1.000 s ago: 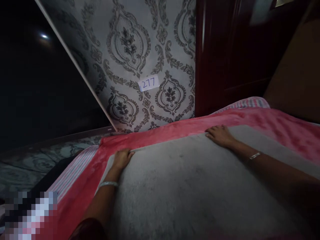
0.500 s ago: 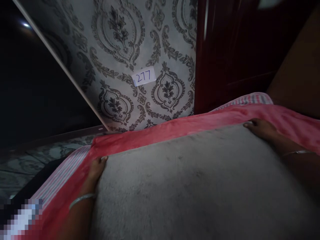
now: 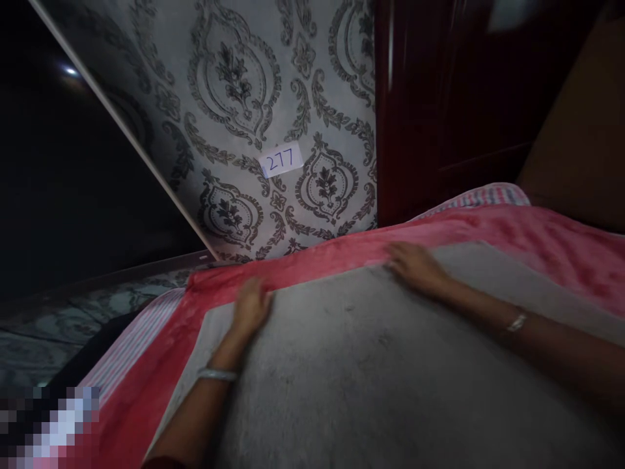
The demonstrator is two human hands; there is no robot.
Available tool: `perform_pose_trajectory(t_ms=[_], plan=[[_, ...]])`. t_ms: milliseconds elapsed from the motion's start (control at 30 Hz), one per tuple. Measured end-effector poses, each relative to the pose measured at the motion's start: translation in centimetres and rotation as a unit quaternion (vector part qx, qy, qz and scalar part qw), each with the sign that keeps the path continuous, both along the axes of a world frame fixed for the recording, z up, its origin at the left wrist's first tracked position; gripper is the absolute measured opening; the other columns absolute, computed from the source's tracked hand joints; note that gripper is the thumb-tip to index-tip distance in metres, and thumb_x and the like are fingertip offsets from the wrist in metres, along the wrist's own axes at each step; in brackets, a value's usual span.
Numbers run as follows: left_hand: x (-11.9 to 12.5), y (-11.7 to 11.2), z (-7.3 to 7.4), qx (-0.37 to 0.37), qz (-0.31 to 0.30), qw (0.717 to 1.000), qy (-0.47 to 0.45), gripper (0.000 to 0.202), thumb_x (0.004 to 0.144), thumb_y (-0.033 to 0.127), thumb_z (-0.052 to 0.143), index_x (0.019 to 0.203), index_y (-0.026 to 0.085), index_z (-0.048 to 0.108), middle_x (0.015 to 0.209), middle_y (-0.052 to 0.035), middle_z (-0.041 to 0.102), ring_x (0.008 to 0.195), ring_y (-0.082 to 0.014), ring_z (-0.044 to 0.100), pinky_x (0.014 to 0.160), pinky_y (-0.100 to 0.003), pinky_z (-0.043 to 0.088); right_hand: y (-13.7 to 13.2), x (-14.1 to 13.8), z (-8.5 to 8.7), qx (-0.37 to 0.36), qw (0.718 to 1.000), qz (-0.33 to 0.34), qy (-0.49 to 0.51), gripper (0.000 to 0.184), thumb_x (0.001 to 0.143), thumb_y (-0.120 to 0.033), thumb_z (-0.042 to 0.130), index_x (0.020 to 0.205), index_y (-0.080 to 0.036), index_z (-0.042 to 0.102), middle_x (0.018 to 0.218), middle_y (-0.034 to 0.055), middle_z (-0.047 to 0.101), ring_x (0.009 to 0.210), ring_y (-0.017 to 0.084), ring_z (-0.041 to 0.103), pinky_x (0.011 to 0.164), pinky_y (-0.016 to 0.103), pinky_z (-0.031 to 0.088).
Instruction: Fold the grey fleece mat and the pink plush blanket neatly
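A large grey, fabric-like sheet (image 3: 312, 365) with a few dark marks lies over a pink-red blanket (image 3: 170, 378). At its far edge, left of the middle, is my left hand (image 3: 251, 306), blurred, its fingers too smeared to read. My right hand (image 3: 417, 268) lies farther right on the same edge, fingers loosely bent and a little apart, with nothing seen in them. Both far corners of the sheet show uncovered. Each wrist wears a bangle.
Striped cloth (image 3: 131, 332) shows below the blanket at the left. Behind stand a patterned wall (image 3: 293, 85) with a paper label (image 3: 282, 159) marked 277, a dark red glossy panel (image 3: 449, 111), and a black panel with a light edge (image 3: 88, 163) at the left.
Both hands have left the sheet's far corners and moved inward along its far edge, left hand to the right, right hand to the left. The sheet looks to be in about the same place.
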State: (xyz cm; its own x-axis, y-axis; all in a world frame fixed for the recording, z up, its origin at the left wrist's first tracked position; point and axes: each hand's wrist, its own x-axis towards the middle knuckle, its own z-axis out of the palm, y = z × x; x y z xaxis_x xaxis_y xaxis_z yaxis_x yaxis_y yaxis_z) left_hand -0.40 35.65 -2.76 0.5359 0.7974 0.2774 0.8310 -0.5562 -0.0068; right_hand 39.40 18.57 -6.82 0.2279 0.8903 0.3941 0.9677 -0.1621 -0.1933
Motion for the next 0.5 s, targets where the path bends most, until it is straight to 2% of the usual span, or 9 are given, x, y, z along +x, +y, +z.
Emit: perform_pose_trajectory(t_ms=[67,100,167,200,267,333,433,500], plan=[[5.3,-2.8,-0.9,-0.076,-0.167,0.983,0.033,0.058,0.096,0.040,0.041,0.151,0.021,0.040,0.159,-0.0075,0.038,0.147,-0.0237,0.031,0.122,-0.044,0.023,2.3,-5.9,-0.5,-0.056,0.990,0.131,-0.025,0.055,0.096,-0.043,0.036,0.145,-0.022,0.051,0.154,0.0104,0.043,0.141,0.031,0.039,0.115,0.054,0.031],[7.4,-3.8,-1.5,-0.103,-0.211,0.971,0.048,0.061,0.097,0.045,0.039,0.154,0.023,0.035,0.162,-0.0062,0.033,0.150,-0.0232,0.026,0.123,-0.046,0.019,3.1,-8.2,-0.9,-0.069,0.983,0.166,-0.029,0.057,0.097,-0.045,0.036,0.149,-0.023,0.047,0.156,0.0096,0.039,0.143,0.031,0.035,0.116,0.055,0.029],[9.4,-4.9,-2.5,-0.132,-0.240,0.960,0.066,0.063,0.099,0.050,0.034,0.156,0.024,0.029,0.164,-0.0065,0.027,0.152,-0.0232,0.021,0.124,-0.048,0.014,4.0,-10.3,-1.8,-0.086,0.977,0.194,-0.030,0.059,0.098,-0.048,0.035,0.152,-0.026,0.043,0.157,0.0085,0.038,0.145,0.031,0.032,0.115,0.057,0.027],[9.3,-4.8,-2.8,-0.136,-0.227,0.962,0.070,0.063,0.099,0.051,0.032,0.156,0.025,0.029,0.164,-0.0068,0.027,0.152,-0.0234,0.020,0.124,-0.050,0.013,4.0,-10.1,-2.1,-0.089,0.978,0.186,-0.029,0.059,0.099,-0.050,0.033,0.152,-0.027,0.042,0.157,0.0080,0.038,0.145,0.031,0.032,0.115,0.057,0.027],[7.1,-3.5,-3.0,-0.138,-0.176,0.971,0.079,0.061,0.100,0.050,0.031,0.156,0.027,0.031,0.163,-0.0064,0.028,0.152,-0.0241,0.021,0.123,-0.050,0.013,3.2,-7.1,-2.5,-0.102,0.986,0.133,-0.024,0.058,0.099,-0.053,0.031,0.151,-0.031,0.044,0.156,0.0070,0.039,0.145,0.031,0.033,0.115,0.058,0.028],[3.3,-1.8,-2.8,-0.133,-0.102,0.983,0.079,0.057,0.100,0.046,0.033,0.154,0.030,0.034,0.162,-0.0051,0.033,0.150,-0.0252,0.025,0.122,-0.051,0.016,1.1,-2.0,-2.6,-0.130,0.990,0.044,-0.010,0.060,0.098,-0.055,0.029,0.151,-0.031,0.044,0.157,0.0075,0.038,0.144,0.033,0.034,0.114,0.059,0.028],[-2.4,-0.4,-2.3,-0.076,0.052,0.996,0.013,0.049,0.099,0.045,0.037,0.146,0.032,0.046,0.154,-0.0042,0.046,0.145,-0.0276,0.036,0.117,-0.052,0.028,-4.2,6.8,-2.6,-0.147,0.985,-0.093,0.017,0.064,0.097,-0.054,0.029,0.153,-0.026,0.042,0.159,0.0099,0.034,0.145,0.037,0.030,0.112,0.065,0.025],[-4.8,-0.8,-1.9,-0.055,0.102,0.993,-0.012,0.048,0.098,0.049,0.044,0.141,0.029,0.052,0.149,-0.0079,0.051,0.139,-0.0304,0.043,0.112,-0.054,0.034,-8.4,11.6,-2.5,-0.144,0.971,-0.186,0.050,0.066,0.097,-0.053,0.028,0.153,-0.021,0.042,0.159,0.0149,0.032,0.144,0.040,0.031,0.108,0.068,0.026]])
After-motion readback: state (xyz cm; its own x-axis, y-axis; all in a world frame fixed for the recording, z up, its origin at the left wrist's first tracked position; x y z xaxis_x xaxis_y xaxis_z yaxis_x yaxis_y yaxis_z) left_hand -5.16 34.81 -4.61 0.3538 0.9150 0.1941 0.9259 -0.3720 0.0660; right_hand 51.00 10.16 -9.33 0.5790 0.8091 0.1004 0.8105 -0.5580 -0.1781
